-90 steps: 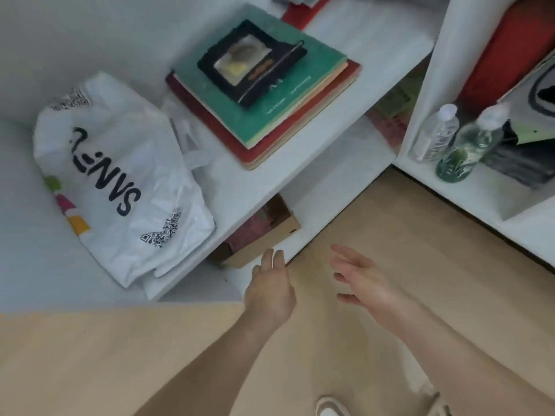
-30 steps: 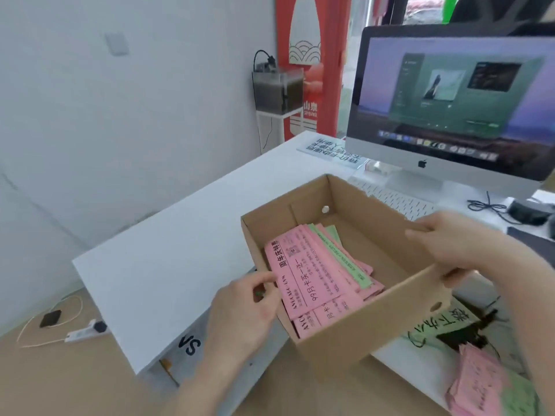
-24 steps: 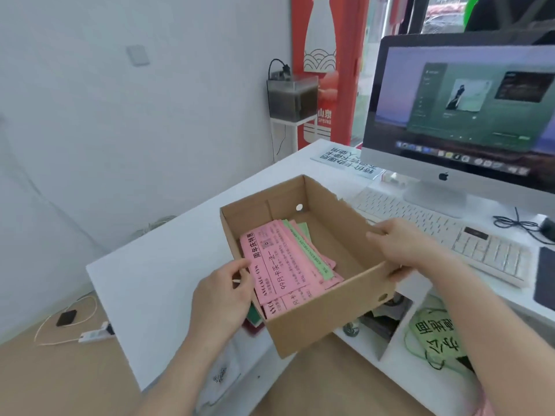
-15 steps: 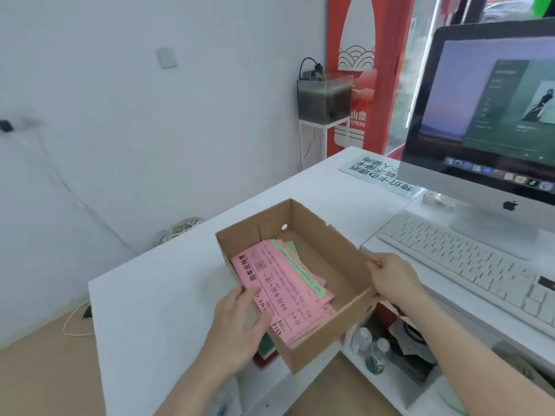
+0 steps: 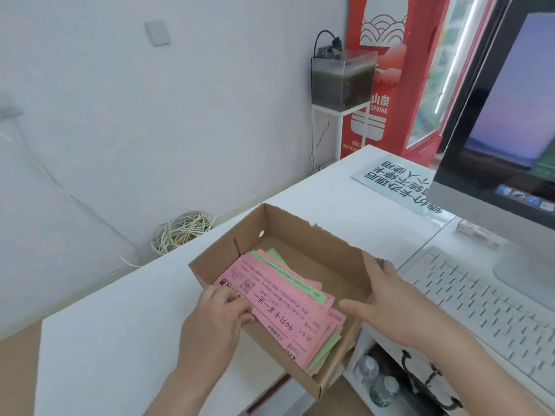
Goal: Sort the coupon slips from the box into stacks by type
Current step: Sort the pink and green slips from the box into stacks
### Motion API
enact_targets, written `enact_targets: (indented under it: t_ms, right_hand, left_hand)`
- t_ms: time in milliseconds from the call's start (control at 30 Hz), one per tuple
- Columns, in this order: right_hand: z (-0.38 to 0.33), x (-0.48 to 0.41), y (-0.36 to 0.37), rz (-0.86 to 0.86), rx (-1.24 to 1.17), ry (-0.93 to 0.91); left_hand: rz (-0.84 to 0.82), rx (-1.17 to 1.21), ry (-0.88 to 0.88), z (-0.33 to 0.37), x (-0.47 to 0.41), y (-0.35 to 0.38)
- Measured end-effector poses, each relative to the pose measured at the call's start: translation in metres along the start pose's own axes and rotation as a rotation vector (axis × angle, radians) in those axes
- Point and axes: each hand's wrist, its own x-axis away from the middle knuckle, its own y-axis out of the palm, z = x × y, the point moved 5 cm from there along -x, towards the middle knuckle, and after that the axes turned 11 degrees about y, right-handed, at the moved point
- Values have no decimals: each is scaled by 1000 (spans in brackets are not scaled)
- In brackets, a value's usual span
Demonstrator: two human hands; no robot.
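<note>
Your cardboard box [image 5: 303, 232] sits on the white bench [image 5: 126, 325], its near corner hanging past the bench edge. Inside the box, the coupon slips [image 5: 285, 310] lie in a loose pile, pink on top with green ones showing between. Your left hand [image 5: 214, 321] reaches into the box, its grip pressing the fingers down on the near-left end of the top pink slip. Your right hand [image 5: 390, 304] is at the box's right wall, grip spread, thumb over the inside. The keyboard [image 5: 480, 298] lies right of the box.
</note>
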Motion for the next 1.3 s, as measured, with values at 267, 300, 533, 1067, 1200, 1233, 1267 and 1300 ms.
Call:
enact_targets:
  t_ms: [267,300,533,1067,1200,1233,1267,1300]
  right_hand:
    - [-29,-55,1,141,-311,149]
    - [-32,-71,-3,121,-248,164]
    - [-15,-173,-77,318,-31,189]
    - [6,-287,-144,581,405,-16]
    - [-34,-298,-123,165,287,-293]
    - [-44,-304,-110,-24,246,-314]
    - [-53,-311,-97,-162,252,-327]
    - [-58,-318,-86,-245,297,-341]
  left_hand:
    - [100,-14,83,-39,-47,19]
    - [112,-11,105,-35,-57,22]
    - [68,66,186,14,-134,67]
    - [-491,385,-12,3,-251,120]
    - [-678,1,77,0,-304,139]
    - [-770,-68,90,0,-311,152]
    - [-846,-114,95,1,-316,164]
    - [-912,-129,78,0,-319,176]
